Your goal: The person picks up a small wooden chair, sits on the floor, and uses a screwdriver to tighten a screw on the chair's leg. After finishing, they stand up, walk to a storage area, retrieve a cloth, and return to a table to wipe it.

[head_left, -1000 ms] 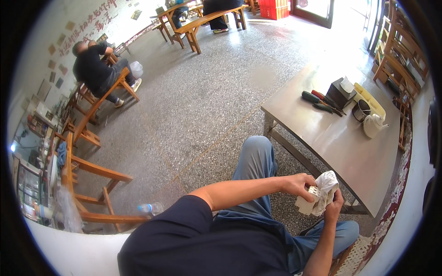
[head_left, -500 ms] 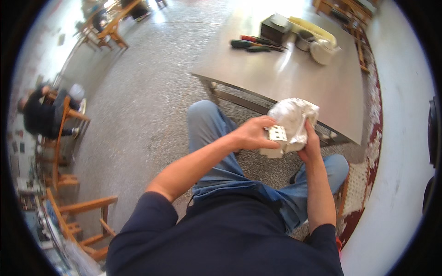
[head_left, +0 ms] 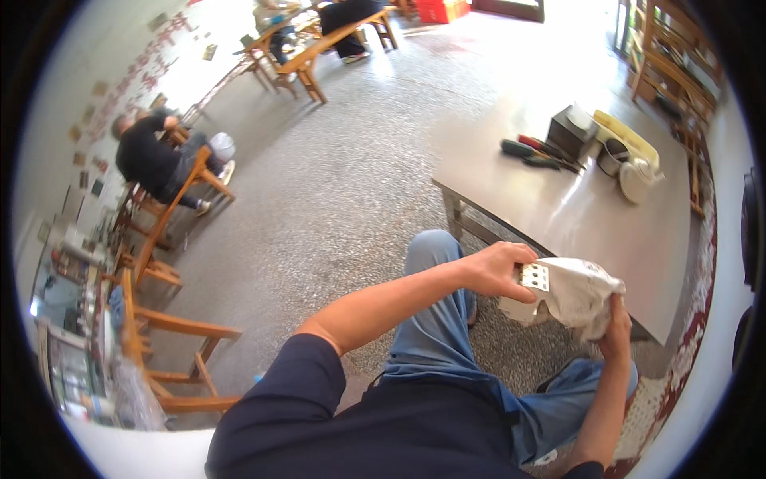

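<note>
Over my knees, my left hand grips a small off-white block with rows of dark square openings; its exact kind cannot be made out. A crumpled whitish cloth with faint dark marks lies against the block and stretches to the right. My right hand is closed on the cloth's far right end, with some fingers hidden behind it. Both hands are just in front of the metal table's near edge.
On the metal table are screwdrivers, a dark box, a metal cup, a white pot and a yellow tray. Wooden benches and a seated person are at left. A wall stands close at right.
The view has swung, so the table and hands appear lower and further right. My right hand has drawn away from my left, and the cloth is more stretched out between them.
</note>
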Demonstrator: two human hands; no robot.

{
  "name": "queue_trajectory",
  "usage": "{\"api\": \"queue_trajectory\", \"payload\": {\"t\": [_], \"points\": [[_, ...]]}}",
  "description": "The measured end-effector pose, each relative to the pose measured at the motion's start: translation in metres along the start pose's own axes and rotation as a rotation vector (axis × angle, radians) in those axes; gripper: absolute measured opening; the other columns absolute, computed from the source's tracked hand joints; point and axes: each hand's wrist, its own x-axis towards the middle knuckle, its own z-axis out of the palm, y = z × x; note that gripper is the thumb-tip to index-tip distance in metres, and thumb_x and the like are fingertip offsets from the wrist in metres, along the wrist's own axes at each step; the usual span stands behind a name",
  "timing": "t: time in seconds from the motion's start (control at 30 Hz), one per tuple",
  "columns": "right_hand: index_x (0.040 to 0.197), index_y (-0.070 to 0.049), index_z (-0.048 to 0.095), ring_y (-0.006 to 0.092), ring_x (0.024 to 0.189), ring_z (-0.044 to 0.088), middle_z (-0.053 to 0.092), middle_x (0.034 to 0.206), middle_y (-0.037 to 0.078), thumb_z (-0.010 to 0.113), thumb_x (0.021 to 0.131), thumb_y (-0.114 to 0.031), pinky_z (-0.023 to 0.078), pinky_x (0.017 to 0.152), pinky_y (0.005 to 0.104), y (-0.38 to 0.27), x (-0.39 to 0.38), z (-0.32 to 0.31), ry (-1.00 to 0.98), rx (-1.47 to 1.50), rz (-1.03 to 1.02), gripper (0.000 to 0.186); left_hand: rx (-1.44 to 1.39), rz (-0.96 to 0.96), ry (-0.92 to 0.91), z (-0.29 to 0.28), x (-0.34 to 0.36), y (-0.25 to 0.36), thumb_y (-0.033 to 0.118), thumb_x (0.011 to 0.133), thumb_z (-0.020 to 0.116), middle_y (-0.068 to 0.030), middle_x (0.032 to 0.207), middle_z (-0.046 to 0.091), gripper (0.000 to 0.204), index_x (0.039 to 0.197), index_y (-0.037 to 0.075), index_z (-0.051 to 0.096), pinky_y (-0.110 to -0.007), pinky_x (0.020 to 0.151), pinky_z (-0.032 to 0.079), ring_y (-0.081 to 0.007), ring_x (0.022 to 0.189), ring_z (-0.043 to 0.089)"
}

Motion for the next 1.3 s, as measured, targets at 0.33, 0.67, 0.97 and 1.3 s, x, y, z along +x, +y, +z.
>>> {"api": "queue_trajectory", "payload": {"t": [0.33,0.67,0.97,1.3], "points": [[0.129,0.0,0.063,0.0224,0.112,0.062,0.065,0.124,0.012,0.054,0.106,-0.03,0.05,0.096,0.0363,-0.11,0.018,-0.016,-0.012,-0.713,-0.604,0.04,0.112,0.125,0.037,-0.029,0.011,0.049,0.034,0.071,0.082,-0.0214,0.122,0.063,0.059,0.108,-0.009,0.067,-0.036,0.092,0.052,-0.0296,0.102,0.065],[0.133,-0.002,0.061,0.038,0.124,0.057,0.061,0.13,0.021,0.051,0.094,-0.002,0.046,0.104,0.0427,-0.03,0.063,-0.045,0.19,-1.309,-0.476,0.04,0.355,-0.009,-0.124,0.011,0.078,-0.008,0.04,0.069,0.079,-0.0254,0.102,0.067,0.053,0.087,-0.009,0.069,-0.039,0.085,0.054,-0.0339,0.093,0.068],[0.131,0.003,0.062,0.0352,0.136,0.049,0.053,0.144,0.023,0.052,0.092,-0.007,0.035,0.116,0.0397,-0.02,0.08,-0.056,0.418,-1.117,-0.989,0.041,0.36,-0.239,-0.312,0.022,0.098,-0.004,0.044,0.071,0.082,-0.0197,0.097,0.07,0.059,0.1,-0.007,0.07,-0.038,0.071,0.057,-0.0263,0.085,0.07],[0.122,-0.002,0.059,0.0277,0.101,0.064,0.067,0.107,0.012,0.053,0.099,-0.015,0.052,0.089,0.0403,-0.031,0.071,-0.038,0.467,-0.651,-0.101,0.028,0.422,-0.063,-0.309,0.02,0.093,0.003,0.038,0.072,0.079,-0.0229,0.118,0.066,0.059,0.107,-0.009,0.07,-0.036,0.092,0.052,-0.0319,0.104,0.066]]}}
